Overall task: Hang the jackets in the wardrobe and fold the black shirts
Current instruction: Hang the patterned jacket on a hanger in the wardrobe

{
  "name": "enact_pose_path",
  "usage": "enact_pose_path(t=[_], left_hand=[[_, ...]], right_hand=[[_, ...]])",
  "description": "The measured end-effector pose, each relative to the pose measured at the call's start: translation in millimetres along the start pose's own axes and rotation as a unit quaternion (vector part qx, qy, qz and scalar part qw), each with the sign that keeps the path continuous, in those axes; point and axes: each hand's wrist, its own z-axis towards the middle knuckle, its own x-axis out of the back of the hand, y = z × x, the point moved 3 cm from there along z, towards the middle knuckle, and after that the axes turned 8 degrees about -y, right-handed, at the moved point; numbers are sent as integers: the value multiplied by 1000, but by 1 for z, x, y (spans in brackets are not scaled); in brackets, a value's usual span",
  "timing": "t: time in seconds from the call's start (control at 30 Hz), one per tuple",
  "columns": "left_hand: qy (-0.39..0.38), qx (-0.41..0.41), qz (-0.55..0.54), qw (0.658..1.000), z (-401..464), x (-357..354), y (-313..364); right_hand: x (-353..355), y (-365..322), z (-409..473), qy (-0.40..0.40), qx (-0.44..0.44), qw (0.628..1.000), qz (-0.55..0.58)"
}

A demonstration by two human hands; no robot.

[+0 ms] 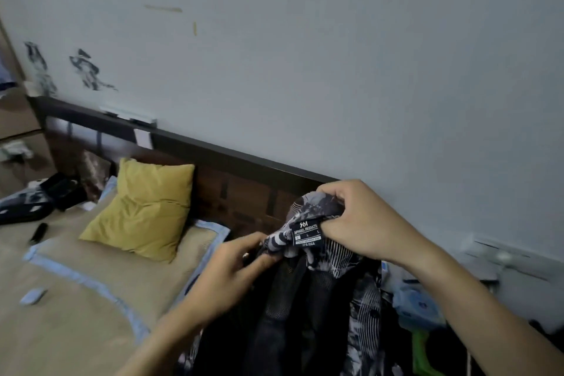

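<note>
A dark jacket (305, 308) with a grey and white print and black mesh lining hangs down in front of me, held up by its collar. My right hand (360, 220) grips the bunched collar beside a black neck label with white text. My left hand (238, 265) pinches the collar's left side just below and to the left of the label. The jacket's lower part runs out of the frame at the bottom. More dark clothing (27, 204) lies at the far left of the bed. No hanger shows.
A bed (76, 299) with a tan mat edged in blue lies to the left, with a yellow pillow (143, 207) against the dark wooden headboard (232, 168). A small black object (39, 232) and a pale one (33, 296) lie on the mat. Blue and green items (418, 314) sit at lower right.
</note>
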Motion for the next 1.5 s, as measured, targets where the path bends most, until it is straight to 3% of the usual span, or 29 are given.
enact_pose_path(t=[0.13,0.23,0.43,0.7,0.93,1.07,1.17,1.27,1.5], left_hand=[[-5,-60,-41,997,61,-18,40],[-20,-125,-1,992,120,-30,92],[-162,-224,27,961,224,-108,170],[-329,-340,-18,881,304,-237,248],[-409,-454,-37,790,356,-311,332],[-434,-486,-60,757,380,-350,370],[-503,-475,-59,719,387,-388,389],[-550,-473,-66,685,377,-431,400],[-432,-531,-71,726,350,-497,444]], right_hand=[[61,48,-38,59,-54,997,-23],[111,91,-63,102,-78,991,-47],[203,139,-144,220,-114,968,-33],[267,141,-286,298,-237,925,-1],[268,130,-382,348,-323,879,47],[266,120,-416,449,-360,817,-29],[268,101,-437,558,-367,728,-155],[269,72,-458,613,-388,644,-243],[278,57,-514,602,-511,517,-331]])
